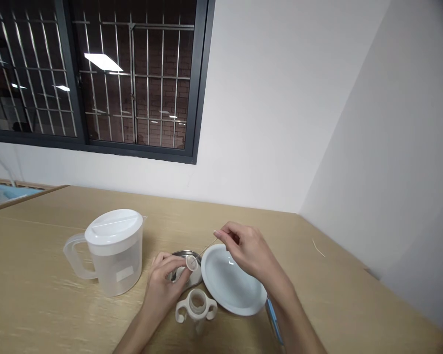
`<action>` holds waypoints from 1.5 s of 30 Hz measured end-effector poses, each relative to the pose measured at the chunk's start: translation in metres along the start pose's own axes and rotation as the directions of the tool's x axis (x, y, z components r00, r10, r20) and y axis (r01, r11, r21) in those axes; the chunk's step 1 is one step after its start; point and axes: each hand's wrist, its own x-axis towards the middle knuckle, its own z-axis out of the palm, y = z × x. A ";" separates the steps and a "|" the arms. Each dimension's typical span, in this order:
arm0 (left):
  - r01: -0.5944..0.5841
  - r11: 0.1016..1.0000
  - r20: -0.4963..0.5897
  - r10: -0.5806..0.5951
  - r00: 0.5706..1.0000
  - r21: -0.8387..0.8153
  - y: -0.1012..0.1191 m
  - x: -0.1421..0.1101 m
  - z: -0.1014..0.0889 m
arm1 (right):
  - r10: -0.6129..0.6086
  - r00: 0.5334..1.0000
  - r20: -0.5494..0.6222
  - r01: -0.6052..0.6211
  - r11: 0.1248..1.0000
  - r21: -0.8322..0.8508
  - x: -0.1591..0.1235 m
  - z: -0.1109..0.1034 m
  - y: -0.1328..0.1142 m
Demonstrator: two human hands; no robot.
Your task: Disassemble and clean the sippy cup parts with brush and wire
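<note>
My left hand (164, 279) is closed, fingertips and thumb pinching a small round translucent piece (192, 263) whose open side faces me. My right hand (243, 246) is held above the white bowl (236, 282), thumb and forefinger pinched on a thin pale stick or cord (207, 245). Its lower end reaches the round piece; whether it goes inside is too small to tell. Below my hands, a bottle with two handles (197, 306) stands upright with its mouth uncovered. Partly hidden behind my left hand is a metal dish (186, 253) with pale contents I cannot make out.
A lidded translucent pitcher (116, 260) stands to the left, its handle pointing left. A blue slender tool (274, 320) lies right of the bowl, partly covered by my forearm. Another thin pale strand (318, 248) rests farther right. Wall and window border the table's (162, 209) far side.
</note>
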 end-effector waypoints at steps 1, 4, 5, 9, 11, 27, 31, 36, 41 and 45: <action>-0.003 1.000 0.002 0.003 1.000 0.009 0.001 0.000 -0.001 | -0.003 1.000 0.002 0.003 1.000 0.010 0.000 0.000 -0.001; -0.005 0.999 0.005 0.004 1.000 0.036 0.002 0.001 -0.001 | -0.009 1.000 0.006 0.009 0.999 0.034 -0.001 0.001 -0.003; -0.005 0.999 0.005 0.005 1.000 0.043 0.002 0.001 -0.001 | -0.010 1.000 0.007 0.010 0.999 0.041 -0.001 0.001 -0.004; -0.004 0.998 0.010 0.003 1.000 0.059 0.001 0.000 0.000 | -0.023 0.999 0.025 0.021 0.996 0.083 -0.001 0.003 -0.008; 0.002 0.998 0.009 -0.002 1.000 0.061 0.001 0.000 0.000 | -0.027 0.999 0.033 0.024 0.995 0.093 -0.001 0.004 -0.009; -0.005 0.996 0.016 0.004 1.000 0.086 -0.002 -0.003 0.001 | -0.024 1.000 0.012 0.023 0.999 0.040 -0.001 0.007 -0.010; 0.000 0.994 0.007 -0.001 1.000 0.107 -0.003 -0.003 0.001 | -0.020 1.000 0.016 0.019 0.999 0.043 0.000 0.009 -0.008; -0.008 0.995 0.019 0.006 1.000 0.100 -0.003 -0.003 0.001 | -0.032 0.999 0.026 0.030 0.997 0.065 -0.001 0.011 -0.013; -0.014 0.994 0.010 0.013 1.000 0.105 -0.003 -0.003 0.001 | -0.025 1.000 0.005 0.025 0.999 0.022 -0.001 0.011 -0.013; -0.005 0.992 0.008 0.004 1.000 0.122 -0.004 -0.003 0.001 | -0.028 1.000 0.009 0.027 0.999 0.029 0.000 0.012 -0.011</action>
